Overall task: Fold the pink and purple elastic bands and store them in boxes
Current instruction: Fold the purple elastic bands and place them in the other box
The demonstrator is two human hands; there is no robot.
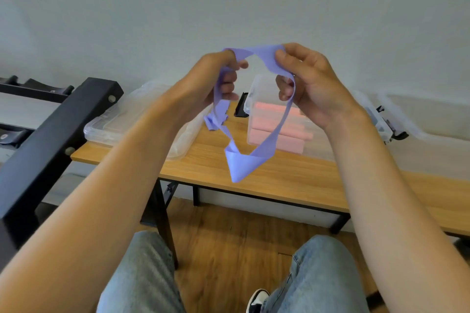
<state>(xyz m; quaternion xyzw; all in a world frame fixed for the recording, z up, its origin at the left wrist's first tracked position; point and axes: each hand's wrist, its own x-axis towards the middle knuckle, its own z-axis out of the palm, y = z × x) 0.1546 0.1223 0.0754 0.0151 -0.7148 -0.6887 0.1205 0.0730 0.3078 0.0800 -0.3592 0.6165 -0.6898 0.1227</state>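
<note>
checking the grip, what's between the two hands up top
In the head view, a flat stretch of the purple elastic band spans from the left hand to the right hand; nothing else lies between.

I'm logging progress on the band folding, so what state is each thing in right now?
purple band: unfolded, held up in the air, hanging in a twisted loop.
left hand: closed on the band's top.
right hand: closed on the band's top.
pink bands: folded, stacked inside the clear box.
clear box: on the table, holding the pink bands.
flat clear lid: lying on the table, left.
</note>
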